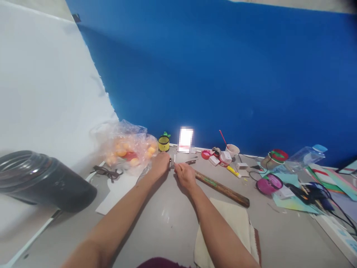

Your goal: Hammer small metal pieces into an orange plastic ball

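Note:
My left hand is closed near the back middle of the grey table, with a small dark metal piece showing at its fingertips. Just to its right, my right hand is also closed, and a thin white piece stands up by its fingertips. What each hand grips is too small to make out. A wooden hammer handle extends right from behind my right hand. Behind the hands are a yellow cup and a bright, pixelated screen.
A large dark bottle, glasses and a plastic bag of orange fruit are left. A cloth lies under my right forearm. Rightward are a paper cup, pink tape, a clear bottle and a power strip.

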Motion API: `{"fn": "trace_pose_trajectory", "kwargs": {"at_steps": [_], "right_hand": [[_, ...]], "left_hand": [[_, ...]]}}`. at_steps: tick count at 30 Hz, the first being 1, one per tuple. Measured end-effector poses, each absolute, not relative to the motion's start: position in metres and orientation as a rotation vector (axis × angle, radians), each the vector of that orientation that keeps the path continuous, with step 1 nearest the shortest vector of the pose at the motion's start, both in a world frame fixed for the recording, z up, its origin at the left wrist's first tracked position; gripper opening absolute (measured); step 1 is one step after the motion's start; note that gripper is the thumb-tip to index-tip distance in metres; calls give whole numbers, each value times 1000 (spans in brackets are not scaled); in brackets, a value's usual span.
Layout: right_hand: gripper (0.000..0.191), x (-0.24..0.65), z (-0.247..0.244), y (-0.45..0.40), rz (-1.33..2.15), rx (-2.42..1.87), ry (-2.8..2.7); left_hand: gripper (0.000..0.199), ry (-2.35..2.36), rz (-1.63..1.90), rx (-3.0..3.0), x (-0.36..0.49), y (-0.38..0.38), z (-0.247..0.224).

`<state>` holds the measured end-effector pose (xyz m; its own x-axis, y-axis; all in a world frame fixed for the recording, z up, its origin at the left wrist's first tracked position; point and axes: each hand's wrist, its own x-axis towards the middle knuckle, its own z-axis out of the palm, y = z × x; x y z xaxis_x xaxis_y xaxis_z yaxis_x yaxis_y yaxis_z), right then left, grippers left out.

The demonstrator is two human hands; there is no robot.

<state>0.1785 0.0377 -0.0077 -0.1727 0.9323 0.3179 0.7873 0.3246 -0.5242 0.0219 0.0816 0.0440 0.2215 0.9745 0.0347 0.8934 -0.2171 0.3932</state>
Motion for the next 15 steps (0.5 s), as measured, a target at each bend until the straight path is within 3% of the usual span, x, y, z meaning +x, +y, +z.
{"fn": "trace_pose_trajectory", "kwargs": {"at_steps": [3,15], "right_hand": [[44,179,-12,40,334,-1500,-1977],[45,176,-19,42,334,-1495,-1923]], "left_hand": [[4,1840,313,2251,25,79,39],[14,1768,324,2369,16,80,39]]}}
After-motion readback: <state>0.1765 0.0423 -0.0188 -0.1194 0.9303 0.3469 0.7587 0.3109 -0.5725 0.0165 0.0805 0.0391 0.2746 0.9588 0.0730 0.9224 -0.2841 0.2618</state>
